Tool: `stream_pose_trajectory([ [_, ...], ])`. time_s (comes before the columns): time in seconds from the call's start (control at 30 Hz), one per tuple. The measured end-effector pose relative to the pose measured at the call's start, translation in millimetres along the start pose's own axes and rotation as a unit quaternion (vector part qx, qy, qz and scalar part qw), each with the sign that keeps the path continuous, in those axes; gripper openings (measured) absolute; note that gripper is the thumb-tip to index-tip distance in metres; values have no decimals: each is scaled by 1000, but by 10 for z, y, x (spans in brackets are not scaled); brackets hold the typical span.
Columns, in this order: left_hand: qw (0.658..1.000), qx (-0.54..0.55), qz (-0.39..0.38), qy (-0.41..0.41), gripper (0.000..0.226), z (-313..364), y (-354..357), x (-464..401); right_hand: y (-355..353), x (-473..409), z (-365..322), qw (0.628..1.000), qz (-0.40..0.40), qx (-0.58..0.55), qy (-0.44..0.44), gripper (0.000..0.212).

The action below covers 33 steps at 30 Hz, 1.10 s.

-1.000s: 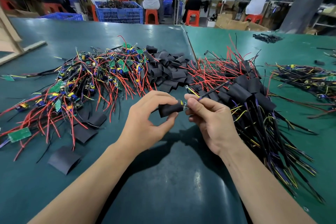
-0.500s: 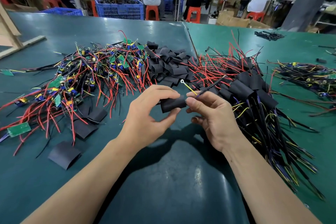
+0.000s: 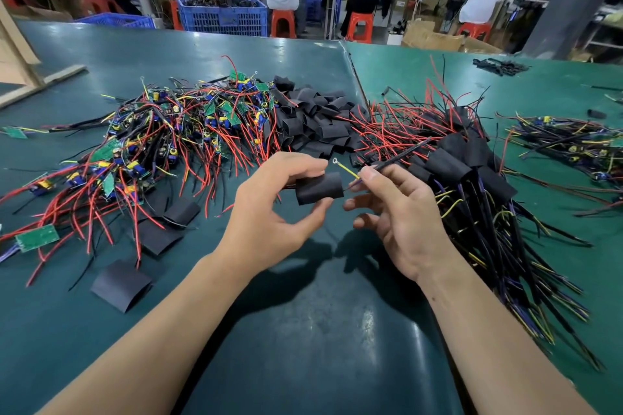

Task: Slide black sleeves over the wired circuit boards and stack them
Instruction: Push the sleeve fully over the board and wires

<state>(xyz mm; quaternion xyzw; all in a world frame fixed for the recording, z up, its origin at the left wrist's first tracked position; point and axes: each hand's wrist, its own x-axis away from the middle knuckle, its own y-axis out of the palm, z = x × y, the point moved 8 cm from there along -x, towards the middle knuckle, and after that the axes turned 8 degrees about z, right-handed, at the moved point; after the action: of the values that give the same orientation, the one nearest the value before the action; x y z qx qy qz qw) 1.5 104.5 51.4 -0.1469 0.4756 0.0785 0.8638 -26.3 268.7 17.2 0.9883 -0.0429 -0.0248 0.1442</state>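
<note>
My left hand (image 3: 269, 212) pinches a black sleeve (image 3: 318, 188) between thumb and fingers, just above the table. The board inside the sleeve is hidden. Its yellow and black wires (image 3: 350, 172) stick out of the sleeve's right end, and my right hand (image 3: 401, 212) pinches them between thumb and forefinger. A heap of bare wired circuit boards (image 3: 161, 141) with red wires lies to the left. Loose black sleeves (image 3: 317, 121) are piled behind my hands. Sleeved boards (image 3: 472, 172) are stacked to the right, wires fanning toward me.
Flat loose sleeves (image 3: 123, 285) lie on the green table (image 3: 303, 330) at front left. Another bundle of wired boards (image 3: 573, 145) sits far right. A wooden frame (image 3: 20, 57) stands at the left edge. People sit at benches beyond, by a blue crate (image 3: 222, 15).
The sleeve has slid fully over the board, hiding its components. My right hand has shifted from the board's end out along the wires, and both hands have risen slightly.
</note>
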Motion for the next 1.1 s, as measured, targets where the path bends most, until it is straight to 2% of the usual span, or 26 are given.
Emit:
stream_pose_trajectory([
  [0.1,1000,10,-2,-3,44,31,0,-1,11,-2,-50,999,2,2,-40,16],
  [0.2,1000,16,-9,14,45,90,-6,-17,75,26,27,999,-35,-15,1,9],
  [0.27,999,-18,-16,49,43,160,9,-16,110,61,74,997,-64,38,14,15],
  [0.33,995,-61,-13,78,42,212,22,-13,101,75,42,995,-60,77,-20,12],
  [0.43,990,-97,16,97,41,241,-11,-26,46,87,-128,993,1,54,-108,10],
  [0.57,984,-127,64,108,31,218,-112,-23,-313,55,-397,962,176,-34,-207,11],
  [0.6,985,-127,67,98,30,197,-115,-16,-432,32,-419,953,216,-72,-203,7],
  [0.67,986,-133,62,78,29,149,-98,-5,-602,-42,-344,943,262,-158,-134,10],
  [0.77,987,-142,55,57,27,91,-84,-1,-627,-106,-196,945,243,-216,-29,19],
  [0.93,984,-171,50,31,18,32,-125,-19,-554,-111,-206,968,207,-135,-43,13],
  [1.03,977,-211,35,1,13,-32,-125,-33,-491,-71,-258,976,193,-43,-87,18],
  [1.1,969,-243,20,-47,13,-151,-135,-20,-436,-31,-303,975,179,26,-129,19],
])
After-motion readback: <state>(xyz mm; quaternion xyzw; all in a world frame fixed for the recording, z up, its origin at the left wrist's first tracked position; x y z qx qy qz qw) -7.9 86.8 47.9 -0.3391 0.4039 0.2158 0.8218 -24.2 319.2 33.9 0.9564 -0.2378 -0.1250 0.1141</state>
